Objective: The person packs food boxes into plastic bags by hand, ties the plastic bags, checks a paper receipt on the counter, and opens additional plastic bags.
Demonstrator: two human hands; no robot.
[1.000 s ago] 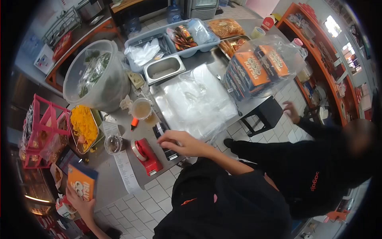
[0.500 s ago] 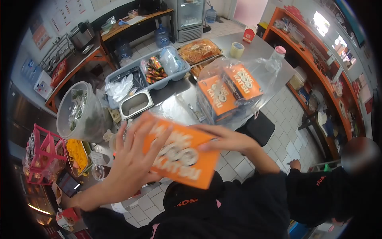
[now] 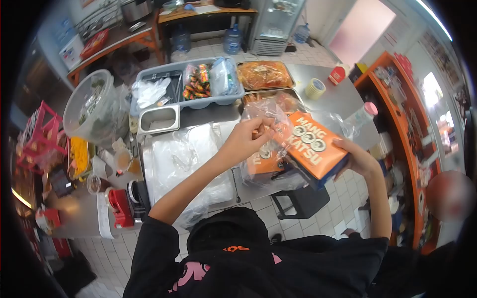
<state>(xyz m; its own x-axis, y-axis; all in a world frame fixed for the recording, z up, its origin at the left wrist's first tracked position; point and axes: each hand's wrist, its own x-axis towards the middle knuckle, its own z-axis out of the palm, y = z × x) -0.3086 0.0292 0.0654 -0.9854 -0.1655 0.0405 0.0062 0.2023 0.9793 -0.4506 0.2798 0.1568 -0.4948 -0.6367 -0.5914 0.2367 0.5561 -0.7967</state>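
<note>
My right hand [image 3: 357, 158] grips the right edge of an orange carton stack [image 3: 315, 144] printed "MANG KATSU", with dark blue sides. The stack sits tilted at the right of a clear plastic bag [image 3: 273, 111]. Over the bag's left part is my left hand [image 3: 253, 135], its fingers pinched on the thin plastic. A second orange carton stack [image 3: 264, 161] lies inside the bag, partly covered by my left hand and the plastic. To the left, clear plastic bags [image 3: 181, 159] lie flat on the steel table.
A grey-blue tub [image 3: 201, 103] holds sauce packets and bags. Behind the cartons stand food trays [image 3: 266, 74], a tape roll [image 3: 315, 88] and a pink-capped bottle [image 3: 366, 111]. A steel pan [image 3: 159, 119] and a large clear bucket [image 3: 94, 109] are leftward. A black stool [image 3: 300, 203] stands below the table edge.
The flat orange carton held between both hands is no longer raised before me. My hands have moved right and away to the bagged cartons; the view has shifted too.
</note>
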